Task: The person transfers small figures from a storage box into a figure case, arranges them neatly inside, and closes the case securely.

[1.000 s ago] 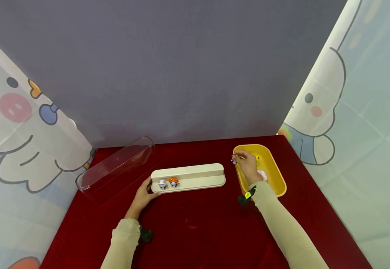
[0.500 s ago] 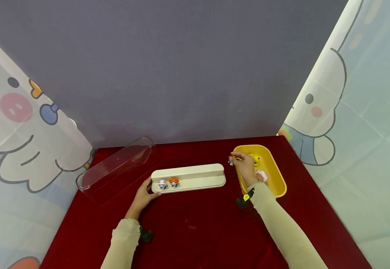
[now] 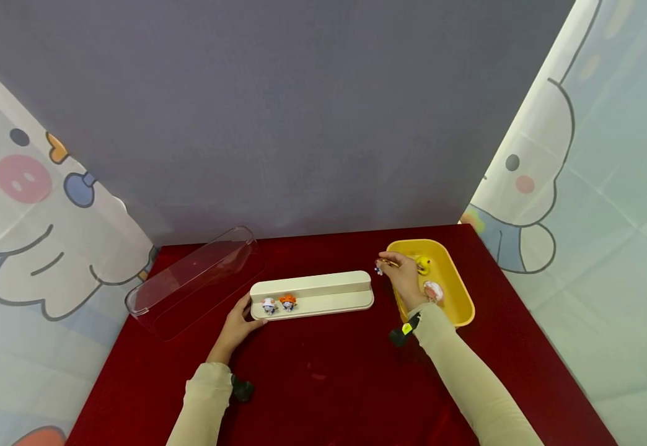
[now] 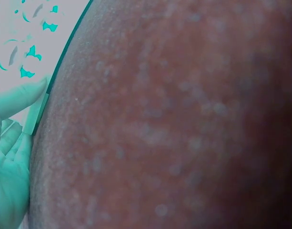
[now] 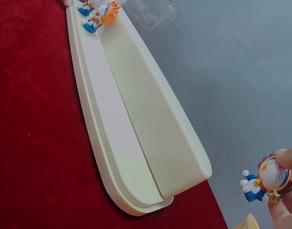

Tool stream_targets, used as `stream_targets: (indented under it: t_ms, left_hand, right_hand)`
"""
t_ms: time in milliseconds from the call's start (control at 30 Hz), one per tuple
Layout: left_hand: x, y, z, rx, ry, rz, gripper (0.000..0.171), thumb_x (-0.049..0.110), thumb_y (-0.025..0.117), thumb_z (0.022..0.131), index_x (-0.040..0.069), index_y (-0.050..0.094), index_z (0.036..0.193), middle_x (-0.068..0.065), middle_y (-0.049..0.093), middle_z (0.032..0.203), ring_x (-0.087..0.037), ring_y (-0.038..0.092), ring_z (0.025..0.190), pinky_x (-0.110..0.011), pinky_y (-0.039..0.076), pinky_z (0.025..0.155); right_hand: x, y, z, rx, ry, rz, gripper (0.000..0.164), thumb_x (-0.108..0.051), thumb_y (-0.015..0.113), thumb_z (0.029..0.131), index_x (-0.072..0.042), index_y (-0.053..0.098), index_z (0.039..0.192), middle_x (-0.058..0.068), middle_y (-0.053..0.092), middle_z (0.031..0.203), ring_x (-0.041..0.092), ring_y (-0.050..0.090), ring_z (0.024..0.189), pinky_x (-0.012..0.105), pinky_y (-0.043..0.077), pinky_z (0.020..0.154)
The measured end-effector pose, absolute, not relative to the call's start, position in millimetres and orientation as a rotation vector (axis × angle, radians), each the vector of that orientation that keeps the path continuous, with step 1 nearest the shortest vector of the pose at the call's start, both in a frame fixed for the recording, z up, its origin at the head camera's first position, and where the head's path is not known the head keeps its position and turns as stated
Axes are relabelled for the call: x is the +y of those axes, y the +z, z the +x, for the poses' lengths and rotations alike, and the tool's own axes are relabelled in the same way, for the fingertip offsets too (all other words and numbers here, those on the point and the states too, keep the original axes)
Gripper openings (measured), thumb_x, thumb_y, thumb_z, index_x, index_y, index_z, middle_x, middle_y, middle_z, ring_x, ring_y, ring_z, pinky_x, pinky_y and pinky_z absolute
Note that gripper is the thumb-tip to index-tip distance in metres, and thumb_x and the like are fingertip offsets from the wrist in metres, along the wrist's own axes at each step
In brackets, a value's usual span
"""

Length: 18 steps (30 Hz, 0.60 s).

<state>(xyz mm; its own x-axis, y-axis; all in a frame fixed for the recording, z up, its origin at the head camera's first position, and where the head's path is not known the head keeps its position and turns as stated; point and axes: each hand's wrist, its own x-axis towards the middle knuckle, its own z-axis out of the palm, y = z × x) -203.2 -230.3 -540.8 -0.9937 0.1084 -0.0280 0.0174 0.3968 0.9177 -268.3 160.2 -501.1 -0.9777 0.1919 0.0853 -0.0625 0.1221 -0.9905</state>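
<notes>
Item 1: toy figure point(image 5: 273, 177), one, blue and white with a brown-orange frill round its head and a gold star. It was off the table, right of centre in the head view, between the stand and the yellow tray. Judged hard plastic: light, stiff, rather smooth, its small limbs and star the likeliest parts to snag or chip. Best hold: the broad rounded head, pinched by thumb and fingers, feet left free.

Item 2: right hand point(image 3: 404, 279), thumb and fingers clamped on that figure's head, above the left rim of the tray.

Item 3: white stand point(image 3: 334, 303), long and stepped, centre of the head view. Judged rigid, fairly light and apt to slide if nudged; best held by an end or the outer edge.

Item 4: left hand point(image 3: 236, 326), closed about the stand's left end, thumb at the front edge.

Item 5: two toy figures, one white-topped point(image 3: 269, 305), one orange-topped point(image 3: 288, 302), both upright at the left of the stand's lower step; likely easy to tip.

Item 6: yellow tray point(image 3: 470, 314), right of frame. Contents: a yellow object point(image 3: 422, 265) and a white-and-pink object point(image 3: 433, 291), details too small to tell.

Item 7: clear cover point(image 3: 189, 275), left of frame, apparently thin plastic, best lifted by its edges.
</notes>
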Motion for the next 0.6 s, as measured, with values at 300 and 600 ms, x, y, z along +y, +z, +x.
stream_targets:
  t_ms: [300,600]
  left_hand:
    - [-239,-562,-215,2.563,1.685,0.135,0.088,-0.006,0.074,0.076,-0.007,0.021,0.147,-0.029,0.024,0.148,-0.044,0.031,0.133,-0.049,0.034,0.105]
    - [-244,-580,-222,2.582,1.701,0.133,0.090,-0.002,0.077,0.075,-0.002,0.023,0.148,-0.025,0.026,0.149,-0.041,0.033,0.133,-0.047,0.035,0.105]
  right_hand:
    - [153,-501,-265,-2.141,2.060,-0.103,0.029,0.003,0.066,0.085,0.014,0.062,0.111,0.026,0.066,0.103,0.004,0.062,0.078,0.011,0.050,0.065]
    - [144,-481,-250,-2.120,2.060,0.029,0.026,0.010,0.062,0.083,0.020,0.059,0.107,0.031,0.065,0.098,0.010,0.065,0.078,0.012,0.050,0.065]
